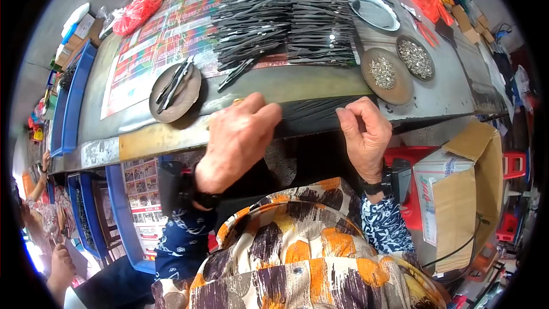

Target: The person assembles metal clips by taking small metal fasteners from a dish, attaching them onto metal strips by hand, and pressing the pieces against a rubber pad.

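Note:
My left hand (pixel 237 140) is closed over the table's front edge, its fingers curled down; whatever it pinches is hidden. To its right, my right hand (pixel 366 134) has thumb and forefinger pressed together, with anything between them too small to make out. Between the hands lie dark thin strips (pixel 311 110) along the edge. Beyond them, many black strips (pixel 254 17) are laid in two wide columns. A round brown dish (pixel 191 92) left of my left hand holds a few strips. Near my right hand, a brown dish (pixel 404 92) holds small metal pieces (pixel 382 73).
A second dish of metal pieces (pixel 416 57), a white oval plate (pixel 374 12) and red-handled pliers (pixel 427 34) are at the right. Blue trays (pixel 73 100) stand left. An open cardboard box (pixel 457 206) is below right. Another person's hand (pixel 62 263) shows lower left.

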A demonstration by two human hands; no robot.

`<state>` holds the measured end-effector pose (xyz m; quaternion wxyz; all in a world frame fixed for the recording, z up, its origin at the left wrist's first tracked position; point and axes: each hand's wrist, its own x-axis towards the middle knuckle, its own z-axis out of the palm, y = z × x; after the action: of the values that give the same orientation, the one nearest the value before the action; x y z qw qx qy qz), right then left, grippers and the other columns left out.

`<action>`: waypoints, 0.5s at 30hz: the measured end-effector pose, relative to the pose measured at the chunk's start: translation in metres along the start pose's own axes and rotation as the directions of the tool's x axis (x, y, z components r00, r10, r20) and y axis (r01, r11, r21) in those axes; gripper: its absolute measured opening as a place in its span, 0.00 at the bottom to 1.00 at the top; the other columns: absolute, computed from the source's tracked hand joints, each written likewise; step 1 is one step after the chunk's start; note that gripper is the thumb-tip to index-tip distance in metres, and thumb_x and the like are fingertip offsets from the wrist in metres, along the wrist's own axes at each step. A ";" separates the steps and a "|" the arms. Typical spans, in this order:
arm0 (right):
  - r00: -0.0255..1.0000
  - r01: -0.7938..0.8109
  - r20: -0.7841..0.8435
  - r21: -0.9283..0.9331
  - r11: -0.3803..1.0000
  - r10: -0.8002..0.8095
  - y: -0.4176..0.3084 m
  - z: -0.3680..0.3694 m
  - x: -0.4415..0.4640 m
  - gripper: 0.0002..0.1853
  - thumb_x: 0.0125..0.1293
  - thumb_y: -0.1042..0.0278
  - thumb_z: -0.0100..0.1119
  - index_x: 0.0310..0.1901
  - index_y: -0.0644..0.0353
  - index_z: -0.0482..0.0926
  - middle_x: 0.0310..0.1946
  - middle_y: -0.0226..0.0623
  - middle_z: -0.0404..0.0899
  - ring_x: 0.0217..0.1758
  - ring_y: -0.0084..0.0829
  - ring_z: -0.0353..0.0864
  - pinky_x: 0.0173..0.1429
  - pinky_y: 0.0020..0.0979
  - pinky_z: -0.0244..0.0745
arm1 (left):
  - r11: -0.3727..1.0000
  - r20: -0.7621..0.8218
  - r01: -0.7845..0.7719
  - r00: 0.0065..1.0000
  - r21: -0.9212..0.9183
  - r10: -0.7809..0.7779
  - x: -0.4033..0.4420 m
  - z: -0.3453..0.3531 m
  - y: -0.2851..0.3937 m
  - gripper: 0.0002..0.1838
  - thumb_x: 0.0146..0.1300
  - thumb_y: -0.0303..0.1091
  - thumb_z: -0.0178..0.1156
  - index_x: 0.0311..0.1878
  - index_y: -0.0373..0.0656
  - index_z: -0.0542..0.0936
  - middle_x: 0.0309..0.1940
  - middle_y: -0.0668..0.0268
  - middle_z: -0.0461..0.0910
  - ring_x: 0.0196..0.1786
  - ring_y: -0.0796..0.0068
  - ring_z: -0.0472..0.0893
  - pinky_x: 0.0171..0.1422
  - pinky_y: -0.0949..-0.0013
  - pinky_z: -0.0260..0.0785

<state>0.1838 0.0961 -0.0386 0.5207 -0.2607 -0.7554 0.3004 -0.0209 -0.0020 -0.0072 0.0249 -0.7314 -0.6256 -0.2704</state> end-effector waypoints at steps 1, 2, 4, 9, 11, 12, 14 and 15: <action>1.000 0.003 0.002 -0.008 1.000 -0.003 0.001 0.000 0.001 0.09 0.63 0.76 0.67 0.31 0.65 0.75 0.23 0.33 0.73 0.22 0.24 0.68 0.27 0.25 0.64 | 1.000 0.011 0.013 1.000 0.004 -0.013 -0.005 -0.008 -0.003 0.06 0.52 0.25 0.62 0.31 0.46 0.74 0.27 0.62 0.70 0.29 0.55 0.76 0.28 0.55 0.66; 1.000 0.006 0.001 -0.017 1.000 -0.006 0.001 0.001 0.001 0.09 0.63 0.76 0.67 0.30 0.65 0.74 0.23 0.33 0.73 0.23 0.24 0.68 0.28 0.25 0.64 | 1.000 0.022 0.023 0.999 0.008 -0.023 -0.010 -0.013 -0.003 0.07 0.52 0.25 0.62 0.31 0.46 0.74 0.27 0.61 0.70 0.29 0.55 0.76 0.27 0.55 0.64; 1.000 0.010 0.005 -0.022 1.000 -0.009 0.000 0.001 0.001 0.09 0.63 0.76 0.66 0.30 0.65 0.74 0.23 0.34 0.73 0.23 0.24 0.68 0.28 0.25 0.65 | 0.999 -0.014 0.052 0.999 0.014 -0.052 -0.015 -0.016 -0.003 0.06 0.52 0.21 0.62 0.32 0.43 0.78 0.28 0.62 0.74 0.28 0.59 0.78 0.29 0.61 0.67; 1.000 -0.019 0.024 0.003 1.000 0.019 -0.004 -0.003 -0.001 0.09 0.63 0.76 0.66 0.30 0.65 0.74 0.23 0.35 0.73 0.24 0.26 0.69 0.28 0.26 0.65 | 0.949 -0.149 0.238 0.951 -0.208 -0.271 -0.026 -0.022 -0.010 0.06 0.55 0.20 0.62 0.33 0.43 0.80 0.27 0.60 0.77 0.31 0.57 0.80 0.34 0.62 0.71; 1.000 -0.013 0.022 0.016 1.000 0.012 -0.003 -0.002 -0.001 0.09 0.63 0.76 0.66 0.30 0.65 0.74 0.23 0.35 0.72 0.24 0.26 0.69 0.28 0.26 0.65 | 0.958 -0.257 0.249 0.925 -0.141 -0.279 -0.023 -0.035 -0.021 0.08 0.56 0.18 0.62 0.37 0.41 0.81 0.29 0.58 0.77 0.32 0.61 0.81 0.35 0.65 0.71; 1.000 -0.007 0.021 0.020 1.000 0.006 -0.003 -0.003 -0.001 0.09 0.63 0.76 0.66 0.30 0.66 0.74 0.23 0.35 0.72 0.23 0.26 0.69 0.28 0.26 0.65 | 0.958 -0.316 0.269 0.905 -0.096 -0.285 -0.021 -0.041 -0.027 0.09 0.56 0.18 0.62 0.39 0.41 0.82 0.29 0.57 0.78 0.33 0.61 0.81 0.36 0.66 0.72; 0.999 -0.032 0.009 0.039 0.999 0.031 -0.004 -0.002 -0.002 0.09 0.63 0.77 0.66 0.30 0.66 0.74 0.23 0.34 0.72 0.23 0.25 0.69 0.28 0.26 0.65 | 0.930 -0.358 0.363 0.861 -0.065 -0.361 -0.019 -0.043 -0.049 0.10 0.58 0.19 0.61 0.42 0.42 0.82 0.33 0.57 0.79 0.34 0.62 0.82 0.38 0.66 0.72; 1.000 -0.027 0.006 0.037 0.999 0.026 -0.005 -0.002 -0.002 0.09 0.62 0.77 0.67 0.30 0.66 0.75 0.23 0.34 0.72 0.22 0.26 0.68 0.27 0.26 0.64 | 0.926 -0.348 0.373 0.862 -0.056 -0.368 -0.020 -0.045 -0.061 0.10 0.59 0.21 0.61 0.44 0.42 0.81 0.35 0.56 0.79 0.34 0.60 0.82 0.39 0.64 0.72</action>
<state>0.1860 0.0922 -0.0357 0.5194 -0.2601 -0.7476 0.3220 -0.0956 -0.0238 0.0039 0.0891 -0.5369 -0.7414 -0.3925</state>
